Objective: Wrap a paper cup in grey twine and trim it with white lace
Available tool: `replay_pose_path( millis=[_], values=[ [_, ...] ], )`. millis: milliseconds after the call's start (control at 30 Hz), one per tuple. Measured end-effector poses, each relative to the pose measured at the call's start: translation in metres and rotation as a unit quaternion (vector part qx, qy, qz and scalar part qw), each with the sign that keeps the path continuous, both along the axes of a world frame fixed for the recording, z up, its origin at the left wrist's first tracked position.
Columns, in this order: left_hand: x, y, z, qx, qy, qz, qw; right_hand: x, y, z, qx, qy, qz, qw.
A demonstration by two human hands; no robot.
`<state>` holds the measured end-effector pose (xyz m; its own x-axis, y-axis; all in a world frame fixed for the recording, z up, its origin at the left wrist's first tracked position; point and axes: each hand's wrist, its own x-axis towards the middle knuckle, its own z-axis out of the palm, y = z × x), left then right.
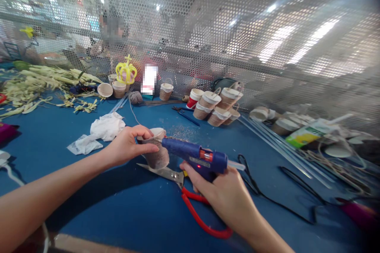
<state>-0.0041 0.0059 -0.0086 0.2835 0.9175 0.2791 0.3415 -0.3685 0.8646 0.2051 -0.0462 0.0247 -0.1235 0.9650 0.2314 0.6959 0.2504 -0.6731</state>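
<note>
My left hand [135,144] is closed on the rim of a small twine-wrapped cup [160,156], which tilts a little above the blue table. In my right hand [221,187] is a blue hot glue gun [194,152], gripped by its handle. Its nozzle points left and meets the cup's upper side, close to my left fingertips. A clear glue stick [236,165] pokes out of the gun's back, and a small red light glows on its body. Scissors with red handles [192,209] lie beneath the gun and cup, their blades partly spread.
Crumpled white cloth [107,126] lies left of the cup. Behind stand a ball of grey twine [135,97] and several wrapped cups [208,102]. Long glue sticks [279,146] and a black cord [279,205] lie right. Dry husks [38,83] cover the far left, before a perforated metal screen [190,27].
</note>
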Motion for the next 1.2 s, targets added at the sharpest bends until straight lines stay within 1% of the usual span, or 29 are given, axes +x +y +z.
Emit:
replay_pose_path(
  millis=[100,233,500,600,700,767,800,867,933,1067,1133,1200],
  values=[
    [0.000,0.000,0.002,-0.002,0.006,0.001,1.000,0.001,0.000,0.001,-0.002,0.018,-0.009,1.000],
    [-0.001,0.000,0.002,-0.004,0.009,0.003,1.000,0.004,0.001,0.002,0.008,0.003,-0.023,1.000],
    [-0.001,0.000,0.001,-0.004,0.002,-0.006,1.000,0.005,0.004,0.006,-0.049,0.033,-0.045,0.997],
    [-0.001,-0.001,0.002,-0.002,0.005,-0.008,1.000,0.009,0.007,0.007,-0.079,0.075,-0.039,0.993],
    [-0.002,-0.001,0.003,-0.003,0.018,-0.003,1.000,0.020,0.017,0.007,-0.112,0.140,-0.024,0.984],
    [-0.003,-0.001,0.005,0.001,0.025,0.005,1.000,0.031,0.029,0.005,-0.103,0.179,-0.034,0.978],
    [-0.004,-0.002,0.006,0.007,0.028,0.010,1.000,0.036,0.037,0.004,-0.105,0.192,-0.054,0.974],
    [-0.007,-0.001,0.008,0.036,0.045,0.018,0.998,0.043,0.054,0.000,-0.117,0.206,-0.098,0.966],
    [-0.010,-0.001,0.010,0.090,0.083,0.025,0.992,0.047,0.071,-0.005,-0.137,0.194,-0.112,0.965],
    [-0.014,0.002,0.009,0.222,0.169,0.028,0.960,0.044,0.095,-0.021,-0.162,0.160,-0.120,0.966],
    [-0.015,0.004,0.006,0.265,0.193,0.034,0.944,0.041,0.102,-0.029,-0.164,0.132,-0.132,0.969],
    [-0.016,0.006,0.004,0.288,0.209,0.036,0.934,0.040,0.107,-0.035,-0.161,0.095,-0.143,0.972]
  ],
)
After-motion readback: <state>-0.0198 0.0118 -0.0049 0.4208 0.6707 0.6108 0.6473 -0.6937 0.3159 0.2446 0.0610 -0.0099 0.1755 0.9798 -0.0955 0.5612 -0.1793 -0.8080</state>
